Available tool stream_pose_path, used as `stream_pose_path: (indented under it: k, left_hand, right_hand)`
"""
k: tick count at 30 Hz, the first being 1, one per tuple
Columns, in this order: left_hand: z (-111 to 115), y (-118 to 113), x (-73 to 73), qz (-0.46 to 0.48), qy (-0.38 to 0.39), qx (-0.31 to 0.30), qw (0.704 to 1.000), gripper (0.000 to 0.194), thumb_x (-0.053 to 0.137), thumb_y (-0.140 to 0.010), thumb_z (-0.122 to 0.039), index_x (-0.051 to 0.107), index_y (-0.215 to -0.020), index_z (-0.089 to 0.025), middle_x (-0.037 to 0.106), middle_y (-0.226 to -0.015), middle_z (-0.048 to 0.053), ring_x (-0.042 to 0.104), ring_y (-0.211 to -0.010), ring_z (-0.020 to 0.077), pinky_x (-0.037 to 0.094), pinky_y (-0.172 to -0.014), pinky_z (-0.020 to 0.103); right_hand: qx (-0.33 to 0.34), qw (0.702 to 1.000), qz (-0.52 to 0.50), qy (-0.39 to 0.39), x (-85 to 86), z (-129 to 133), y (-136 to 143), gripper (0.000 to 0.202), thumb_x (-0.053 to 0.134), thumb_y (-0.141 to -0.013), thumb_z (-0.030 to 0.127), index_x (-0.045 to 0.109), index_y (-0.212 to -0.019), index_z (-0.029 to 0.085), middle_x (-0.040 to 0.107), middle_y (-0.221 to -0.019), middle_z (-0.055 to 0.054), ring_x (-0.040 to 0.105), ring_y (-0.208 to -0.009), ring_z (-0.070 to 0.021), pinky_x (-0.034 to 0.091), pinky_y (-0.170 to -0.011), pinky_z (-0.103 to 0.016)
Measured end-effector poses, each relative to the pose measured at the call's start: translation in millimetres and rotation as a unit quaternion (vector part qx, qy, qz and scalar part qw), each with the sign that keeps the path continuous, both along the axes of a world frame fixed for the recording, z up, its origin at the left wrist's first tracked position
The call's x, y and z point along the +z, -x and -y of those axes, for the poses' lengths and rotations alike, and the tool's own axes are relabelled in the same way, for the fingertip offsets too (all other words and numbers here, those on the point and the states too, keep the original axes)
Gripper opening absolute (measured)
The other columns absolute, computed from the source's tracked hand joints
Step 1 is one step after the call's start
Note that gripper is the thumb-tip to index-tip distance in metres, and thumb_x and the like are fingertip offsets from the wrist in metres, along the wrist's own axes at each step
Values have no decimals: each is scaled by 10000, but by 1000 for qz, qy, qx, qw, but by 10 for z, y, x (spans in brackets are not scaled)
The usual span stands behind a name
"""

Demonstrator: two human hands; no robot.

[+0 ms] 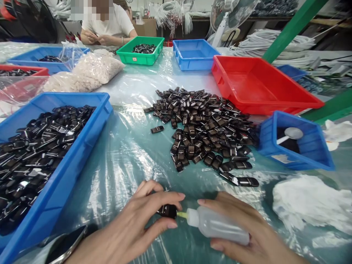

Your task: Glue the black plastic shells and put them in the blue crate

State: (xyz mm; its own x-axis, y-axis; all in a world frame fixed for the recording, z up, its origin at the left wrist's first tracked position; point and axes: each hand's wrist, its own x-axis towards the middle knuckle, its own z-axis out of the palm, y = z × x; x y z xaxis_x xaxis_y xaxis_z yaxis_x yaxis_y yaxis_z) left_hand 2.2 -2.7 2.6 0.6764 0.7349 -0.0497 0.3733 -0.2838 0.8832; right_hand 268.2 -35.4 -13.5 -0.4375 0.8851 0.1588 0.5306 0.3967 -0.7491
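Near the bottom middle, my left hand (148,212) pinches a small glossy black part (168,211) between thumb and fingers. My right hand (242,223) is wrapped round a translucent white squeeze bottle (220,224), which lies on its side in the grip. The bottle's thin yellowish tip (182,214) points left and meets the end of the black part; whether anything comes out of it is too small to tell. Beyond both hands a large heap of similar black parts (203,124) lies on the plastic-covered green table (123,157).
A blue tray (96,121) full of black parts stands left. At right are a red tray (264,102), a small blue bin (297,157) with a spoon, and a white cloth (310,201). A person (110,25) sits across, behind a green tray (140,58).
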Motion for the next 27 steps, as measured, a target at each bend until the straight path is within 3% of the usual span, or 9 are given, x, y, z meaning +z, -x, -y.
stream_pose_path:
  k: [6,14,21,27]
  left_hand:
    - [7,-5,-30,25,-15,9,1000,364,517,-969,-192,457,-1294,-347,582,-1057,19,508,-994,206,458,-815,308]
    - [1,-27,-25,44,2,18,999,336,557,-945,-155,518,-1234,-322,607,-1014,22,531,-962,204,464,-791,295]
    - [0,-27,-29,35,1,32,999,287,564,-948,-215,541,-1223,-292,606,-1006,36,551,-962,212,460,-789,295]
    - [-17,-31,-70,0,5,53,999,244,564,-946,-306,556,-1190,-288,621,-966,28,588,-907,216,474,-732,298]
  right_hand:
    - [-17,999,-20,20,-8,14,2,469,746,-781,320,591,-1218,385,690,-927,18,668,-821,-162,555,-697,-228]
    - [-76,995,-12,62,-37,76,20,426,765,-745,380,664,-1158,380,694,-929,-13,673,-854,-205,566,-777,-316]
    - [-40,998,-29,38,-39,29,17,478,772,-747,302,626,-1193,391,705,-950,9,682,-854,-185,572,-748,-265]
    - [-33,999,3,12,-44,23,-16,469,751,-764,359,619,-1213,368,718,-973,-6,695,-872,-192,580,-782,-292]
